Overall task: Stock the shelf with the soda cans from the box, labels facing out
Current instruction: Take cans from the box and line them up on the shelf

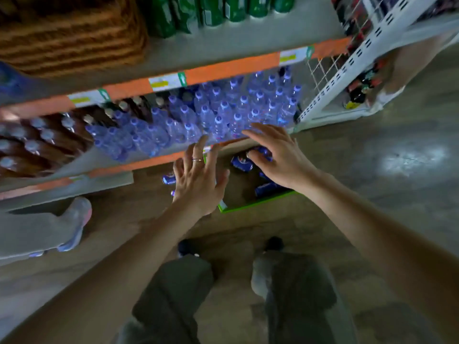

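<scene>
Looking straight down here, both my arms are stretched out over the box (248,207) on the floor, the one with the green edge sitting right up against the bottom of the shelf unit. My left hand (198,180) has its fingers spread wide and it's got nothing in it, just hanging above the left side of the box. There's a ring on one finger. My right hand (278,155) is spread too, fingers straight-ish and reaching out over the far side of the box, also holding nothing.

The soda cans (242,163) are blue and lying on their sides in the box, a few peeking out between and under my hands. One more blue can (169,179) shows just left of my left hand; can't tell if it's inside the box or not.

The shelf (149,162) right above the box is packed with clear water bottles (223,112), with darker brown bottles (44,140) to the left. Green bottles (211,8) stand on the shelf above, next to a woven basket (69,33).

My shoes and trouser legs are at the near edge, and someone else's sneaker (74,222) is off to the left.
</scene>
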